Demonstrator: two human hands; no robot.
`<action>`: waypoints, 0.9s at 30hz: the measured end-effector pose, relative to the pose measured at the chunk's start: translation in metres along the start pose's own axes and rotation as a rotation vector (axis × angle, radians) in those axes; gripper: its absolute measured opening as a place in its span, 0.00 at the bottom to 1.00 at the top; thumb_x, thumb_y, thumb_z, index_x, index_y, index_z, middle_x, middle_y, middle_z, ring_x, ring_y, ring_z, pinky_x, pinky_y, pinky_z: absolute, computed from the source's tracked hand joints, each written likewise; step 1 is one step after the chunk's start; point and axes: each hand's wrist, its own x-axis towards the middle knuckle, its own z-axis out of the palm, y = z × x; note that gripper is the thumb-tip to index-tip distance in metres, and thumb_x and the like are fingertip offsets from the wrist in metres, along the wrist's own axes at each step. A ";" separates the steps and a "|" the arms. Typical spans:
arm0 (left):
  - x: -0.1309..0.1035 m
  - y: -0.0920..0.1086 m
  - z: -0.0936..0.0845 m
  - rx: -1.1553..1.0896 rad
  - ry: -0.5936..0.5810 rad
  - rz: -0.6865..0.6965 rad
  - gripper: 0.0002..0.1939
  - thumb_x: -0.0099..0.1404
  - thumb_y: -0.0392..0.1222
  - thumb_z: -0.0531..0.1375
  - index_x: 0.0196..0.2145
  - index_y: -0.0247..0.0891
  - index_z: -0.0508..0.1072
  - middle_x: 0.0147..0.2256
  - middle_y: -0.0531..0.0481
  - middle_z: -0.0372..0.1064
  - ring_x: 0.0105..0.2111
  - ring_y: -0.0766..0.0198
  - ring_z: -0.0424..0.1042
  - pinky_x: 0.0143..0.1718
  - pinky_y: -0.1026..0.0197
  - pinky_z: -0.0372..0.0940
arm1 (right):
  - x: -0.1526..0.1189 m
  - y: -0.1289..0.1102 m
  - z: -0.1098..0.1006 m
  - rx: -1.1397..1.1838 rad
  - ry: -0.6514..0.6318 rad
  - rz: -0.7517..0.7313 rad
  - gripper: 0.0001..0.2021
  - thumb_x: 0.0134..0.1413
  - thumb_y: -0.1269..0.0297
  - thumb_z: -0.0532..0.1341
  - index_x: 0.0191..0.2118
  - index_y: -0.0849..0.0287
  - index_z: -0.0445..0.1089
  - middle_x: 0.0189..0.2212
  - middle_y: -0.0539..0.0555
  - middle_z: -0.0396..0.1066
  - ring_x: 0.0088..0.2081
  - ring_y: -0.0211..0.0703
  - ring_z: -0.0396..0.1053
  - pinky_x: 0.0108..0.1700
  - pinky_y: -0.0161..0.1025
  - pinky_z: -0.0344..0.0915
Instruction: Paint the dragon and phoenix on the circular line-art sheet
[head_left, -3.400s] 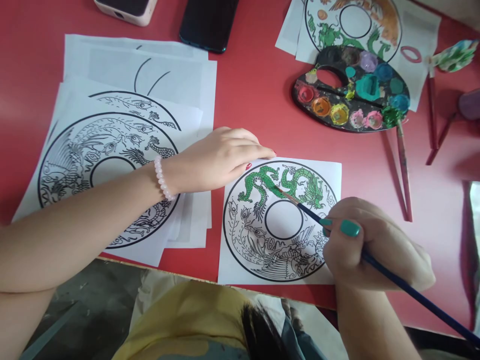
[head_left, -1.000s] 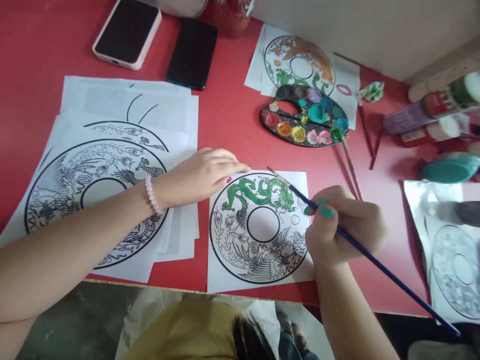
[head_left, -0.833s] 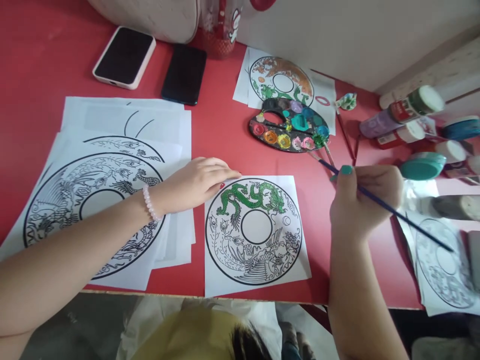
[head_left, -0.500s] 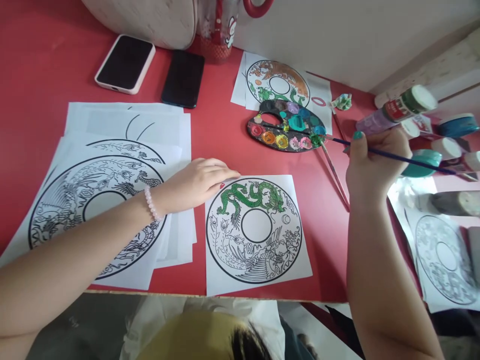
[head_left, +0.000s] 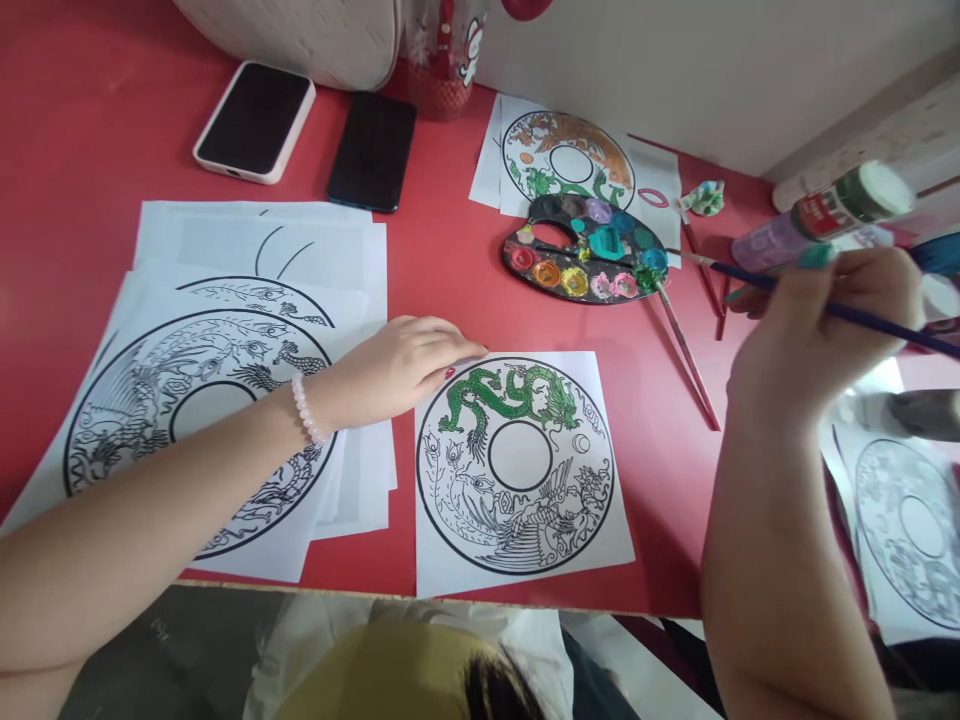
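Note:
My left hand point(head_left: 397, 370) lies palm down, fingers stretched out, its fingertips at the upper left corner of a sheet point(head_left: 519, 455) with a ring drawing whose upper dragon is green. My right hand point(head_left: 832, 320) holds a blue paintbrush point(head_left: 757, 282) between thumb and fingers. The brush tip is just right of the black palette point(head_left: 547, 272), off its paint. Another brush point(head_left: 688, 355) leans with its tip in the palette's green paint. Behind the palette lies a partly painted ring drawing point(head_left: 559, 130) in orange and green.
Stacked line drawings point(head_left: 349, 510) lie under my left forearm. Behind them are a white-cased phone point(head_left: 255, 120) and a black phone point(head_left: 372, 152). A cup point(head_left: 442, 85) and a bag point(head_left: 322, 40) stand at the back. Paint bottles point(head_left: 847, 210) are at the right.
My right hand has moved right with the blue brush, whose tip has left the green paint on the palette. My left hand stays at the sheet's corner.

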 end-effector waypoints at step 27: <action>-0.001 -0.003 0.003 0.076 0.002 0.022 0.17 0.69 0.32 0.49 0.53 0.39 0.66 0.47 0.48 0.70 0.49 0.61 0.65 0.50 0.58 0.60 | -0.118 -0.101 0.018 0.372 -0.597 0.147 0.13 0.55 0.75 0.57 0.24 0.56 0.53 0.18 0.44 0.57 0.21 0.32 0.57 0.22 0.34 0.54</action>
